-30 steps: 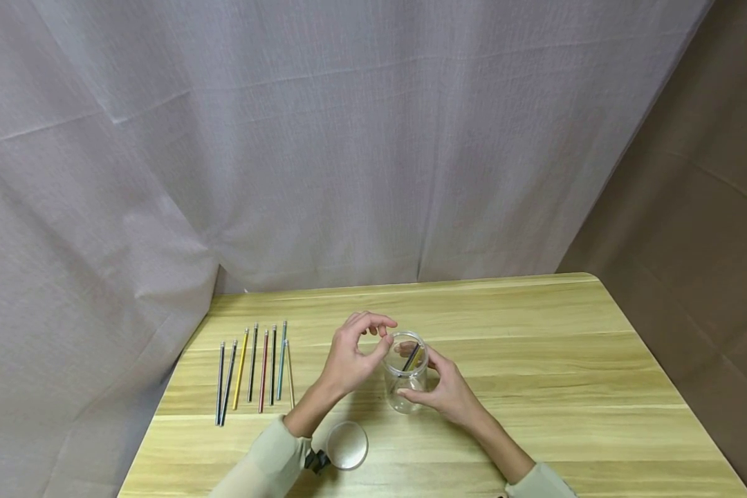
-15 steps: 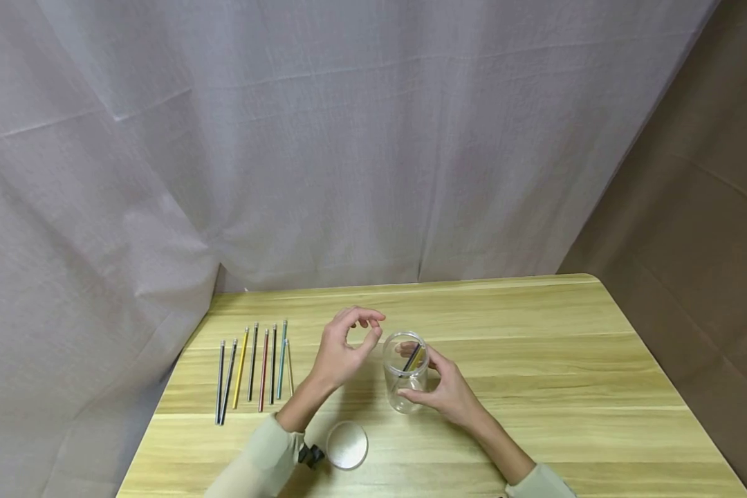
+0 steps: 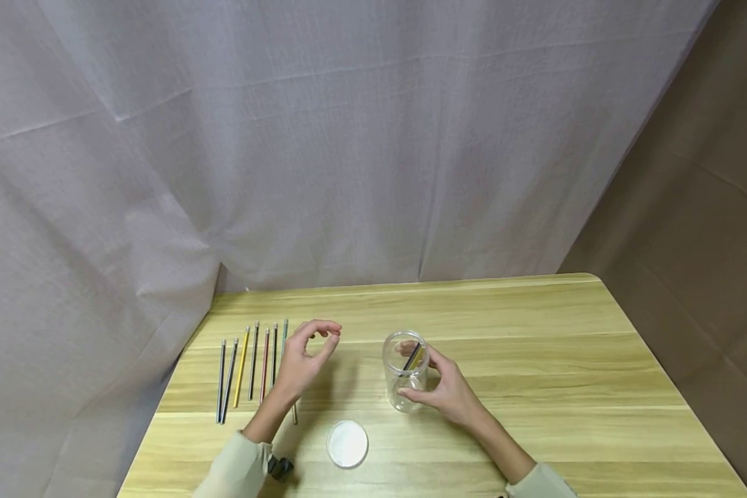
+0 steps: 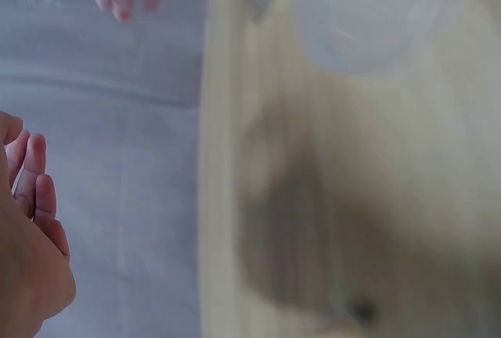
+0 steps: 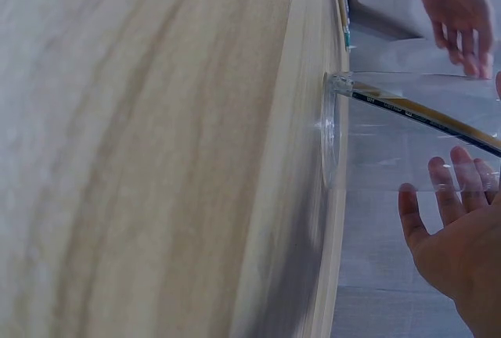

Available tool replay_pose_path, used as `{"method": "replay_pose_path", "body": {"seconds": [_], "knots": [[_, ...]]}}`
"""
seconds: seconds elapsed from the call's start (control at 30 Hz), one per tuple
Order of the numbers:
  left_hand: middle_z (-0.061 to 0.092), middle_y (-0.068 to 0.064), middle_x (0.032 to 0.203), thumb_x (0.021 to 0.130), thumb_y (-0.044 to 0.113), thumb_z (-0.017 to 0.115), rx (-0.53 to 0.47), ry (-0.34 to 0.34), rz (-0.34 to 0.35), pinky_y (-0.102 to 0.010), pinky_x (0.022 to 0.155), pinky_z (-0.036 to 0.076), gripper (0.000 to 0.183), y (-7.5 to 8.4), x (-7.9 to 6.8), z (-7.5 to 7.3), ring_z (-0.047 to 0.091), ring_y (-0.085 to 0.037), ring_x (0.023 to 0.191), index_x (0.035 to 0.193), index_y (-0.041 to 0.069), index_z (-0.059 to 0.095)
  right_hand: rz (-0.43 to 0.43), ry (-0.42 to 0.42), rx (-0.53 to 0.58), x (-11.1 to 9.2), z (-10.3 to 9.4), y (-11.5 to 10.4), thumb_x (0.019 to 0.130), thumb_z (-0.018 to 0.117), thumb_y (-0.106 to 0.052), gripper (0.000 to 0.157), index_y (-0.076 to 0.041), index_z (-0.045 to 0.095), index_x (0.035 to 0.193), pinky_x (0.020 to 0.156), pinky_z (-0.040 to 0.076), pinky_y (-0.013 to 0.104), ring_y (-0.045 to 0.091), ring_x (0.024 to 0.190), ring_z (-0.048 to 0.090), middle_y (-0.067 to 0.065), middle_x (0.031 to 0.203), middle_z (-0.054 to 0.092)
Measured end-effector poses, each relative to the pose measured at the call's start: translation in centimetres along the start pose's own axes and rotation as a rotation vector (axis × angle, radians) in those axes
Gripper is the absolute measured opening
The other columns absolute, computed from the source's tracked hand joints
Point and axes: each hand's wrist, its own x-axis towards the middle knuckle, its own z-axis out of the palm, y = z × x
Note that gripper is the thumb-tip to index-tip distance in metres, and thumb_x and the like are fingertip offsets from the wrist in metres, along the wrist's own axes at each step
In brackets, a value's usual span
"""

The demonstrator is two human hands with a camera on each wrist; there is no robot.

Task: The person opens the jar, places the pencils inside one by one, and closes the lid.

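Note:
A clear jar (image 3: 404,400) stands upright on the table. My right hand (image 3: 449,393) grips its side, thumb in front and fingers behind. Inside the jar a dark pencil (image 5: 438,124) and a yellow pencil lean together, ends resting at the bottom in the right wrist view. My left hand (image 3: 303,360) hovers left of the jar, above the right end of a row of pencils, with loosely bent fingers and nothing held. That row has several dark ones, a yellow pencil (image 3: 241,368) and a red pencil (image 3: 264,366). The hand and forearm partly cover the rightmost pencils.
A round, flat lid (image 3: 347,444) lies on the wooden table (image 3: 535,360) in front of the jar, to its left. Grey cloth (image 3: 324,173) hangs behind the table, and a brown cloth (image 3: 691,207) hangs at the right.
My left hand has moved left, away from the jar's mouth to the pencil row. My right hand and the jar have stayed in place, with the two pencils inside.

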Motion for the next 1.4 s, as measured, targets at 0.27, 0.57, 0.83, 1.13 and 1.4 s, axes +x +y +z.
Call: {"method": "replay_pose_path", "body": {"seconds": [0.27, 0.57, 0.83, 1.13, 1.4], "knots": [[0.078, -0.004, 0.109, 0.094, 0.002, 0.079, 0.067, -0.056, -0.097, -0.036, 0.095, 0.045, 0.019, -2.5, -3.8, -2.9, 0.064, -0.025, 0.101, 0.111, 0.011, 0.078, 0.005, 0.007, -0.010, 0.1, -0.1, -0.2, 0.081, 0.095, -0.022, 0.076, -0.017, 0.059, 0.148, 0.108, 0.047, 0.044, 0.029, 0.131, 0.062, 0.002, 0.142, 0.068], [0.075, 0.007, 0.103, 0.091, 0.004, 0.083, 0.139, -0.085, -0.181, -0.045, 0.085, 0.053, 0.021, -3.8, -7.7, -4.4, 0.065, -0.022, 0.094, 0.108, 0.016, 0.079, -0.005, 0.010, -0.008, 0.1, -0.2, -0.2, 0.081, 0.094, -0.020, 0.076, -0.015, 0.058, 0.148, 0.107, 0.048, 0.046, 0.029, 0.131, 0.062, 0.003, 0.142, 0.068], [0.073, 0.015, 0.101, 0.091, 0.005, 0.083, 0.198, -0.154, -0.221, -0.032, 0.083, 0.054, 0.021, -4.6, -9.8, -5.5, 0.064, -0.011, 0.094, 0.108, 0.017, 0.080, 0.001, 0.004, -0.005, 0.1, -0.1, -0.1, 0.081, 0.095, -0.021, 0.076, -0.017, 0.058, 0.148, 0.107, 0.047, 0.046, 0.029, 0.131, 0.062, 0.003, 0.142, 0.068], [0.076, 0.019, 0.105, 0.086, -0.003, 0.083, 0.324, -0.204, -0.101, -0.032, 0.105, 0.037, 0.031, -5.1, -11.1, -6.3, 0.065, -0.013, 0.104, 0.104, 0.021, 0.079, -0.011, 0.000, -0.006, 0.1, -0.1, -0.1, 0.082, 0.094, -0.021, 0.077, -0.015, 0.058, 0.149, 0.106, 0.048, 0.047, 0.030, 0.132, 0.062, 0.004, 0.142, 0.067], [0.075, 0.021, 0.104, 0.079, -0.009, 0.081, 0.370, -0.220, -0.042, -0.035, 0.104, 0.038, 0.042, -5.3, -11.5, -6.4, 0.066, -0.010, 0.104, 0.104, 0.024, 0.079, -0.002, 0.000, -0.001, 0.0, 0.1, 0.0, 0.081, 0.095, -0.022, 0.077, -0.017, 0.058, 0.149, 0.108, 0.047, 0.047, 0.029, 0.133, 0.062, 0.002, 0.142, 0.067]]}}
